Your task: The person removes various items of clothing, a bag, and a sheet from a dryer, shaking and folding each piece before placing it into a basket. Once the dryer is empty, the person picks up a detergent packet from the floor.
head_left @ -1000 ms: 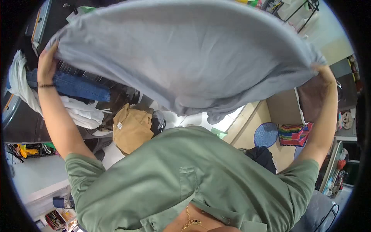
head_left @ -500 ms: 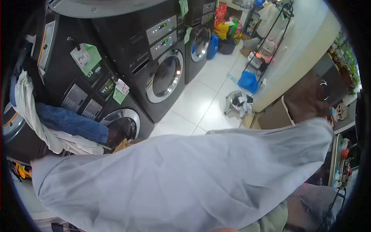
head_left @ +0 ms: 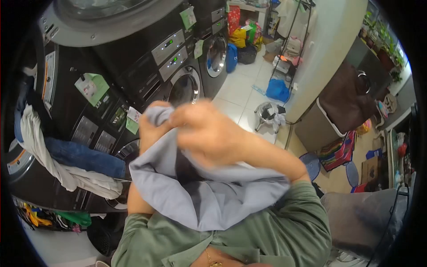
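Evidently the left hand [head_left: 152, 127] and right hand [head_left: 209, 133] sit together at chest height, each clenched on an edge of the grey garment [head_left: 200, 202] — so it hangs doubled against the green shirt [head_left: 275, 231], clear of the floor [head_left: 240, 95].

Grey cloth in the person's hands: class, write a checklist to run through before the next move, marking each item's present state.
1. Both hands grip the grey cloth: ok, right hand and left hand pinch its top edge, close together.
2. Cloth off the floor: ok, it hangs against the green shirt.
3. Edges lined up: cannot tell, cloth bunched, right hand blurred.
4. Clear of the draped jeans: cannot tell, they meet in the picture.
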Demonstrator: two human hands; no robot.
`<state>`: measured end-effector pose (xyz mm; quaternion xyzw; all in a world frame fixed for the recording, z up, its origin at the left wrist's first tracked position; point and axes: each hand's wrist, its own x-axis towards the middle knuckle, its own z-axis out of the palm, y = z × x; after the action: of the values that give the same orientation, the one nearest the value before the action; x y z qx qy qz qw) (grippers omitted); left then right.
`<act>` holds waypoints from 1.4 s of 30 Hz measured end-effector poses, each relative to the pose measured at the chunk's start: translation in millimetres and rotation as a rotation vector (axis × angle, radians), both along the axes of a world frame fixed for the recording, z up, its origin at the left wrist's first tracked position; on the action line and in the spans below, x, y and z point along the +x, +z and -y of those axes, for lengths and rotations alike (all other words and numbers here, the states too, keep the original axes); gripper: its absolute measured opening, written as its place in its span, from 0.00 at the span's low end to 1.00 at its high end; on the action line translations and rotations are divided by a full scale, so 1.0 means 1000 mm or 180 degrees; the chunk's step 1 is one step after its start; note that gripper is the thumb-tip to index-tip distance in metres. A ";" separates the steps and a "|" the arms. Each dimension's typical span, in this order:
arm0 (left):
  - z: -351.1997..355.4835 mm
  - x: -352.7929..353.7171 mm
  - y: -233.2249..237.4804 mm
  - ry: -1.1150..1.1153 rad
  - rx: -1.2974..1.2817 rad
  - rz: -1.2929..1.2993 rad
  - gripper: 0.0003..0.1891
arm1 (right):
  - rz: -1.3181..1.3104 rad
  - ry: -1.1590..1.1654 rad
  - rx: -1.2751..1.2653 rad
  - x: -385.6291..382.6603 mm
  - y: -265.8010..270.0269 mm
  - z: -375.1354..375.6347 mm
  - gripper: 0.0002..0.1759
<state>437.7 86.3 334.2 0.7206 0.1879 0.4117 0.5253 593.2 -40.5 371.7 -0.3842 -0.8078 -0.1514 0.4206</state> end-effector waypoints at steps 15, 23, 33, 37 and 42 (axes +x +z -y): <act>-0.107 -0.120 0.016 0.0883 0.0906 -0.0591 0.22 | -0.0930 -0.1302 -0.3070 0.081 -0.052 0.064 0.28; -0.116 -0.084 -0.033 0.1455 0.0519 -0.1056 0.18 | -0.3094 -0.0377 -0.3367 0.071 -0.059 0.008 0.18; -0.018 -0.015 -0.064 0.0213 0.0005 -0.0147 0.20 | -0.1932 0.0195 -0.0784 -0.020 -0.040 -0.030 0.25; -0.017 -0.013 -0.071 0.0318 0.0287 -0.0062 0.16 | -0.0679 -0.1168 -0.1074 -0.002 -0.043 -0.031 0.31; -0.007 0.008 -0.078 0.1245 0.0548 0.0824 0.32 | -0.0591 -0.1401 -0.1771 0.015 -0.051 -0.072 0.14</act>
<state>445.4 93.4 256.5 0.6539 0.2192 0.6089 0.3920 607.9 31.7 320.7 -0.6606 -0.6744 0.0227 0.3289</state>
